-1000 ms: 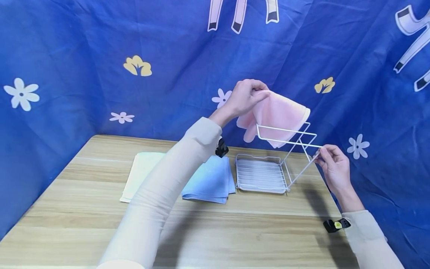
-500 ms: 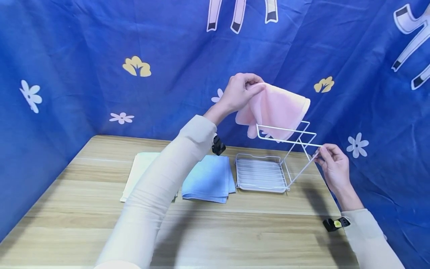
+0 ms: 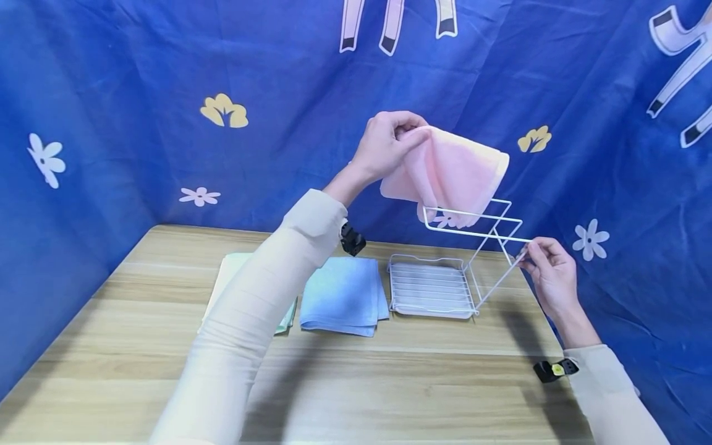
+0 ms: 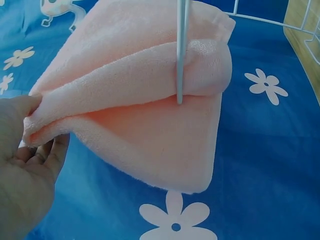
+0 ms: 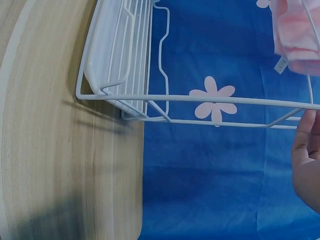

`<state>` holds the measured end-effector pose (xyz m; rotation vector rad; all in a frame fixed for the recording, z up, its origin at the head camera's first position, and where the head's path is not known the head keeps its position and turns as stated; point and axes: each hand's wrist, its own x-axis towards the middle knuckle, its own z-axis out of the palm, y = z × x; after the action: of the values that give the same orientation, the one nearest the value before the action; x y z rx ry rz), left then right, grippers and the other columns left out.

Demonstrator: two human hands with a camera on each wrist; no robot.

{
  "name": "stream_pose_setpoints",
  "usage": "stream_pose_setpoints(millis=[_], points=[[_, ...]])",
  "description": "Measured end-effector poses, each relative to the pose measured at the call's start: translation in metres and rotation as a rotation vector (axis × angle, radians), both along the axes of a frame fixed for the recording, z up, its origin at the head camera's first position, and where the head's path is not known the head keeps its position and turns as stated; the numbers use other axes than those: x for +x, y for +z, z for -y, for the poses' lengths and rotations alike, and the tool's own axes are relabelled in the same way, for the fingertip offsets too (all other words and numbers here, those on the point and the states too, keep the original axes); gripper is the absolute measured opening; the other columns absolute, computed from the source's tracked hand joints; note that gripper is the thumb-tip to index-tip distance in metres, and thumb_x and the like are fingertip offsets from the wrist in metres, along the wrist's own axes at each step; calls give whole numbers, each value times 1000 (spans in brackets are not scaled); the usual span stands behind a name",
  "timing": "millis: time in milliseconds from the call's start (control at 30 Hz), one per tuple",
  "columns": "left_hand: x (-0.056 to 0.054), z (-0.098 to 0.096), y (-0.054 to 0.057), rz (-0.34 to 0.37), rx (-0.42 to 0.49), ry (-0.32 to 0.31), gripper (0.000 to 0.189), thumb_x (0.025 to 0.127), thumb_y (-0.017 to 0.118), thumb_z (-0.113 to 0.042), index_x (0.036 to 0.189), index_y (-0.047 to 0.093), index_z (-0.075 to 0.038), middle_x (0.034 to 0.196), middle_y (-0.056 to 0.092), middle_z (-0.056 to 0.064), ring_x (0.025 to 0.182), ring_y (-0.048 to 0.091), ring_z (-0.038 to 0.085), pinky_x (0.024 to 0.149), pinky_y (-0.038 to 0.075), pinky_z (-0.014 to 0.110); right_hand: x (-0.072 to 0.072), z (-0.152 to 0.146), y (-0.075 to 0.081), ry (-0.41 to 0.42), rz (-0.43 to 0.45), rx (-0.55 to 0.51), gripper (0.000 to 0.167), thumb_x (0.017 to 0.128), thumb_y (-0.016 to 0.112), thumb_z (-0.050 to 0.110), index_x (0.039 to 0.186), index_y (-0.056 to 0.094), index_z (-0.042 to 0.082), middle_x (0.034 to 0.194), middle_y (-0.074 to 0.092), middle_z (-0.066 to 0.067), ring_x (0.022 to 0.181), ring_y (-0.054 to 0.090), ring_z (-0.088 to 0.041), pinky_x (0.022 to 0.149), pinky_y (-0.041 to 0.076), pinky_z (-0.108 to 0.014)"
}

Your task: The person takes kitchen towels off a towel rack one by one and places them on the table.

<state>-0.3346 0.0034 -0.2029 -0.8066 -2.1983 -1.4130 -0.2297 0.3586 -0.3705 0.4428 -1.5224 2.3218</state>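
My left hand (image 3: 386, 145) pinches the folded edge of a pink towel (image 3: 458, 170) and holds it up at the back right. From the fingers the towel slants off to the right, its lower edge level with the top bars of a white wire rack (image 3: 475, 233). In the left wrist view one rack bar (image 4: 181, 60) crosses in front of the towel (image 4: 135, 75); whether they touch I cannot tell. My right hand (image 3: 555, 272) pinches the rack's upper right corner. A small tag (image 5: 281, 65) hangs from the towel in the right wrist view.
The rack's base holds a white tray (image 3: 431, 290) on the wooden table (image 3: 389, 395). A folded blue cloth (image 3: 342, 293) lies left of it. Farther left, a pale green cloth (image 3: 230, 266) is partly covered by my left sleeve (image 3: 250, 315). A blue patterned curtain (image 3: 300, 111) hangs behind.
My left hand has moved up and to the left, lifting the pink towel higher over the rack's top bars. My right hand and the rack have stayed in place.
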Motion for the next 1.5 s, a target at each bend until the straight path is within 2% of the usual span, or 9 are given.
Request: stream_pose_setpoints(millis=[533, 767, 1133, 1500], points=[[2, 18, 6, 56, 67, 24, 20, 100, 72, -21, 111, 81, -7, 98, 77, 7, 81, 59, 9, 72, 44, 19, 1, 0, 1, -9, 3, 19, 16, 105, 55, -4, 101, 70, 2, 87, 74, -6, 77, 73, -14, 71, 60, -23], [4, 26, 12, 51, 89, 41, 19, 99, 72, -20, 109, 81, -7, 95, 77, 6, 78, 58, 7, 71, 43, 18, 2, 0, 0, -10, 5, 30, 15, 106, 55, -3, 101, 69, 2, 88, 75, -6, 78, 73, -14, 70, 60, -23], [13, 43, 19, 49, 56, 55, 21, 100, 72, -23, 112, 81, -8, 97, 76, 5, 85, 57, 12, 72, 40, 22, 1, 0, 2, -42, 19, 59, 13, 105, 57, 0, 101, 69, 3, 88, 74, -5, 77, 72, -13, 71, 59, -22], [23, 77, 18, 56, 15, 107, 22, 100, 72, -25, 111, 81, -9, 90, 72, -2, 82, 55, 12, 70, 38, 23, 1, 0, 1, -32, 10, 51, 15, 106, 56, -2, 101, 69, 3, 87, 74, -5, 77, 72, -13, 71, 60, -22]])
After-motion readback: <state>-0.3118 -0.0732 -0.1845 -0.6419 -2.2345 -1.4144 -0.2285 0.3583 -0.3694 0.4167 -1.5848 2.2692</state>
